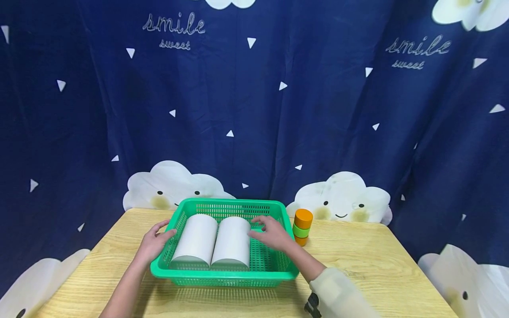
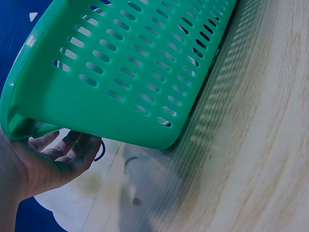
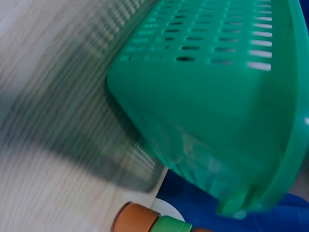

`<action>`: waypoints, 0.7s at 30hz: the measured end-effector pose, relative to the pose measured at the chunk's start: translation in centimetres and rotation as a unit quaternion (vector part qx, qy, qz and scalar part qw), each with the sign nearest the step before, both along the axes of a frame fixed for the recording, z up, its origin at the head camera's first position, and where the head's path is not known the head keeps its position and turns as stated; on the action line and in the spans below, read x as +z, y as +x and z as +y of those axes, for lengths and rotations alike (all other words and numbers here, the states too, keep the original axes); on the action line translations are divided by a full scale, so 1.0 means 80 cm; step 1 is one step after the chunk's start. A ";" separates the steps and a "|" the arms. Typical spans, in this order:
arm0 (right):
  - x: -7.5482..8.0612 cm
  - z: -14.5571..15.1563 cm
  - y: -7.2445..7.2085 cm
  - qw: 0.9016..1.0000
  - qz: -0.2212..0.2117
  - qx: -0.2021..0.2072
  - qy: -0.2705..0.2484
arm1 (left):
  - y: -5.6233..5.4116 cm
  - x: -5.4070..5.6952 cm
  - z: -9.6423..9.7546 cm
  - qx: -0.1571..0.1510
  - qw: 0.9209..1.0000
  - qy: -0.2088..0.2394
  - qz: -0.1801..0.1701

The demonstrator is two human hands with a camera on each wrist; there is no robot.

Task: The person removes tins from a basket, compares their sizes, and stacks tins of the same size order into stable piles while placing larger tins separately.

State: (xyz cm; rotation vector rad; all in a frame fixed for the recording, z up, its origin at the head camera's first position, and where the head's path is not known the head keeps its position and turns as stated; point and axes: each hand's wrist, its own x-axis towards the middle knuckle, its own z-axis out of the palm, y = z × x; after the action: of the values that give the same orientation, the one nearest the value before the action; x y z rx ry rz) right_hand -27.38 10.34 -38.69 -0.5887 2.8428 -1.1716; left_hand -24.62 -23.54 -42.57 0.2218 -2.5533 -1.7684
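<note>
In the head view, your left hand (image 1: 154, 243) grasped the green perforated plastic basket (image 1: 222, 274) at its left rim. Your right hand (image 1: 274, 234) was released above the basket, just beside the right one of two smooth white rounded blocks (image 1: 232, 238) lying inside; whether it touched could not be told. A stack of orange and green cylinders (image 1: 301, 231) stood on the pale wood-grain table (image 1: 358, 251), just right of the basket. In the left wrist view, your fingers (image 2: 67, 147) curled below the rim. In the right wrist view, the basket's slotted wall showed near the stack.
</note>
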 end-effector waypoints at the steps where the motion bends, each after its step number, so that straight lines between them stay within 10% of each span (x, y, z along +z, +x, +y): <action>1: -0.001 -0.002 0.000 1.000 -0.002 -0.003 -0.002 | 0.000 0.000 0.000 -0.001 1.000 0.000 0.000; 21: -0.016 -0.050 0.008 0.981 -0.146 -0.119 -0.042 | 0.000 0.000 -0.001 -0.004 1.000 -0.004 0.001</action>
State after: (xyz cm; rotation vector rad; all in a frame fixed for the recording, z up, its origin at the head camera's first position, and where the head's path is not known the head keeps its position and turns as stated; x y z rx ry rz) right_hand -26.74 6.33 -39.94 -0.0660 2.6730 -1.2929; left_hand -24.65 -23.65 -42.58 0.2089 -2.5640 -1.7598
